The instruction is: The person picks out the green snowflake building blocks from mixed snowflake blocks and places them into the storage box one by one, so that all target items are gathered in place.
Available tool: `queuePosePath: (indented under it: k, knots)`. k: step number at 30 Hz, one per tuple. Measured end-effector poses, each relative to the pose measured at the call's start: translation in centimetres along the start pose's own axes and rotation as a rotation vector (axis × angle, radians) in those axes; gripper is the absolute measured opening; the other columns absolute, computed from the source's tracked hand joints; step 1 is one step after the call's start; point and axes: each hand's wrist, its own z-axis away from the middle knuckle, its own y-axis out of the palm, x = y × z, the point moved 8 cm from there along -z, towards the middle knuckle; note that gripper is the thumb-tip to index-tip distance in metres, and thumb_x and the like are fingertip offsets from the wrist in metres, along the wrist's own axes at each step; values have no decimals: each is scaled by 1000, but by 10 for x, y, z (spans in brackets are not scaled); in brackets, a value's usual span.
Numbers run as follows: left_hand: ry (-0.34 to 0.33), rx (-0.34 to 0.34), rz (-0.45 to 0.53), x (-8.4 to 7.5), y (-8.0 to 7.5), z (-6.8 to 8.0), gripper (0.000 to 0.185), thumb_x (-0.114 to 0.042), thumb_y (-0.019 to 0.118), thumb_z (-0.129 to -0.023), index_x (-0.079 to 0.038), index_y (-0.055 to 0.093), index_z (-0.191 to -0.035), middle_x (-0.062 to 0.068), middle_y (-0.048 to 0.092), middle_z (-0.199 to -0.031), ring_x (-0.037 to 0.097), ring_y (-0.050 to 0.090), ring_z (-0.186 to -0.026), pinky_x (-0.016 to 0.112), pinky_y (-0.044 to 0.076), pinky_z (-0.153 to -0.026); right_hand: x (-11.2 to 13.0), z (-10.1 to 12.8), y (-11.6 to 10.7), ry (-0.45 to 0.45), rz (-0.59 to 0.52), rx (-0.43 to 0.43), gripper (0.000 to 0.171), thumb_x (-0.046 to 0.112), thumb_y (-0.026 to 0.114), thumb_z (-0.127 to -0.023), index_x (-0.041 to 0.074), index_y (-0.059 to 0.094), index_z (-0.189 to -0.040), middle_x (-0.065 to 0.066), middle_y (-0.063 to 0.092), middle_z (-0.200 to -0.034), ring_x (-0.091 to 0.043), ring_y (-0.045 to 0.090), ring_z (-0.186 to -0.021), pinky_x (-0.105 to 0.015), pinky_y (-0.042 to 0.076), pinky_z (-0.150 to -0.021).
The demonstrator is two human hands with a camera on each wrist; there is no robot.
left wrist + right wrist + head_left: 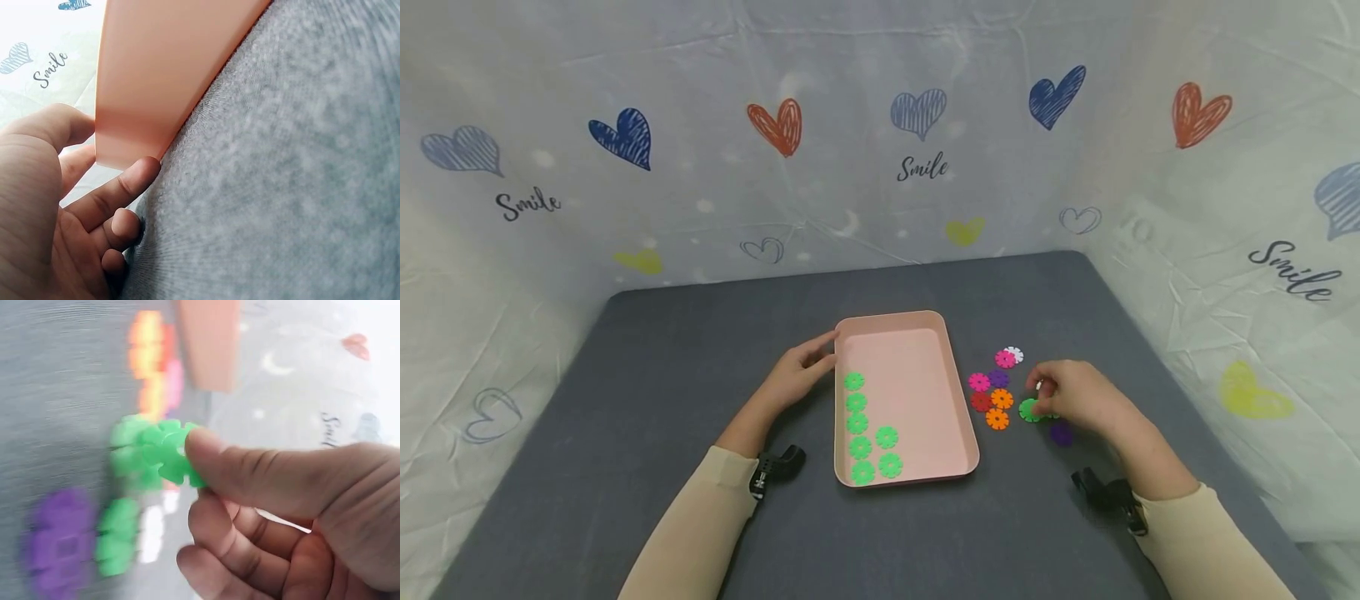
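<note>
A green snowflake disc (164, 452) was pinched between the fingertips of the right hand (1075, 396), just above the grey table (700, 350), beside loose discs: orange (997, 419), red (981, 402), pink (979, 382) and purple (1062, 433). The pink tray (917, 329) lay to the left, holding a group of green discs (857, 402). The left hand (797, 375) rested against the tray's left rim, fingers relaxed, gripping nothing
</note>
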Motion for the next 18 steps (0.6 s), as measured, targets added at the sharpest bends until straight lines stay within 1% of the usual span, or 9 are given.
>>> queuePosePath:
  k: [3, 6, 7, 9, 12, 14, 15, 18]
  knots:
    - [1, 2, 6, 0, 0, -1, 55, -30, 63, -105, -18, 47, -157, 11, 70, -111, 24, 61, -92, 43, 46, -81, 13, -4, -12, 1, -76, 5, 20, 7, 78, -88, 3, 72, -106, 0, 62, -80, -19, 58, -69, -35, 48, -63]
    - [3, 1, 7, -1, -2, 0, 55, -30, 63, -105, -18, 47, -156, 11, 70, -112, 24, 61, -91, 43, 46, -80, 32, -8, -20, -1, -202, 14, 22, 10, 73, -93, 2, 73, -114, -5, 66, -90, -24, 68, -77, -39, 54, -68]
    - [4, 1, 9, -1, -2, 0, 55, -30, 63, -105, -18, 47, -156, 11, 70, -112, 24, 62, -91, 43, 47, -79, 39, -10, -20, 0, -251, 20, 23, 10, 72, -94, 3, 74, -116, -7, 67, -94, -26, 71, -80, -40, 56, -71]
    - [5, 1, 10, -1, -2, 1, 55, -30, 63, -105, -18, 47, -156, 11, 71, -113, 24, 62, -92, 42, 47, -79, 54, -13, -18, 7, -323, 30, 25, 13, 72, -95, 7, 76, -119, -9, 68, -101, -26, 73, -84, -42, 57, -74]
    - [4, 6, 23, 1, -1, 0, 55, -30, 63, -105, -18, 47, -157, 11, 71, -113, 24, 62, -91, 42, 46, -79, 77, -20, -5, 7, -434, 57, 28, 14, 72, -95, 10, 76, -123, -10, 69, -108, -26, 74, -88, -42, 58, -76]
    - [4, 6, 24, 1, -1, 0, 55, -30, 63, -105, -19, 47, -157, 10, 71, -113, 23, 62, -91, 42, 46, -78, 90, -26, 8, 2, -492, 70, 29, 13, 73, -95, 10, 76, -124, -11, 69, -106, -27, 75, -89, -41, 58, -76]
    - [6, 7, 25, 1, -1, 0, 55, -30, 63, -105, -19, 47, -157, 10, 71, -112, 23, 62, -90, 42, 46, -78, 96, -29, 15, -4, -517, 74, 29, 12, 72, -95, 9, 76, -124, -11, 70, -103, -28, 75, -89, -37, 58, -72]
    - [6, 5, 23, 2, -1, 0, 55, -30, 63, -105, -19, 47, -157, 10, 70, -111, 23, 61, -88, 42, 46, -77, 109, -40, 40, -25, -585, 82, 28, 6, 71, -95, 6, 76, -122, -11, 68, -96, -32, 75, -91, -39, 59, -74]
